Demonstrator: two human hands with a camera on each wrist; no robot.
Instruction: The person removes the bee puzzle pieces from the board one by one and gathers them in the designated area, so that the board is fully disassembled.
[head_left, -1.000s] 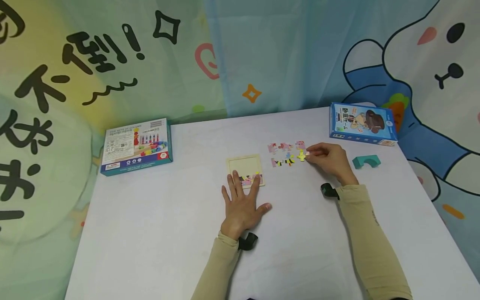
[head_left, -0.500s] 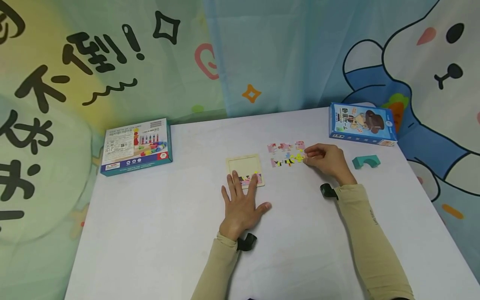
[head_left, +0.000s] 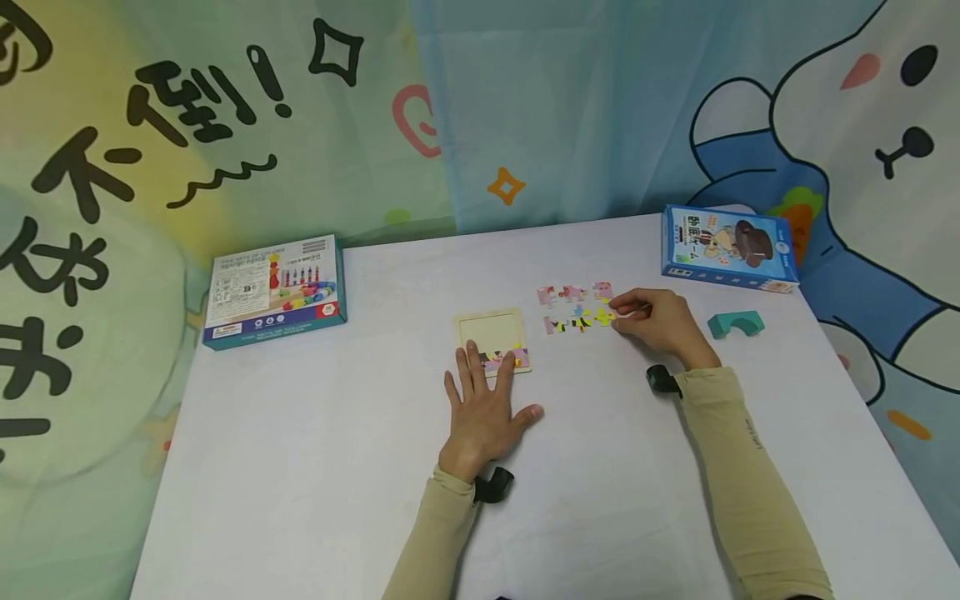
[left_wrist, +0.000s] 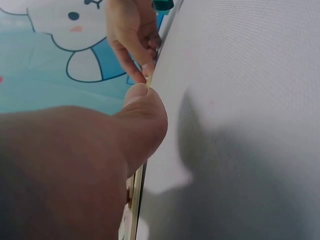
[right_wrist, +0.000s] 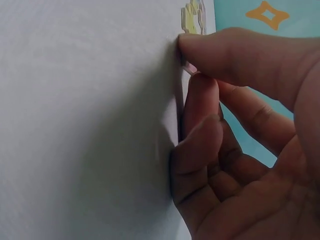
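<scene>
My left hand (head_left: 483, 417) lies with spread, straight fingers over the lower edge of a wooden puzzle tray (head_left: 491, 319). Pink and dark pieces (head_left: 515, 359) fill a strip along the tray's near side, partly under the fingertips. My right hand (head_left: 663, 325) is at the right end of a group of loose puzzle pieces (head_left: 573, 293), next to a yellow puzzle piece (head_left: 604, 317). In the right wrist view, thumb and fingers pinch a small pinkish-edged puzzle piece (right_wrist: 189, 68), mostly hidden by them. The left wrist view has the left thumb (left_wrist: 142, 117) large in front.
A teal arch block (head_left: 735, 323) stands right of the right hand. Behind it lies a blue box (head_left: 727, 248) at the table's back right edge. Another box (head_left: 273, 292) is at the back left. A patterned curtain (head_left: 540, 108) hangs behind the white table (head_left: 300, 467).
The yellow piece by the right fingertips has turned and shifted slightly. The right hand moved a little with it. The left hand has stayed on the tray.
</scene>
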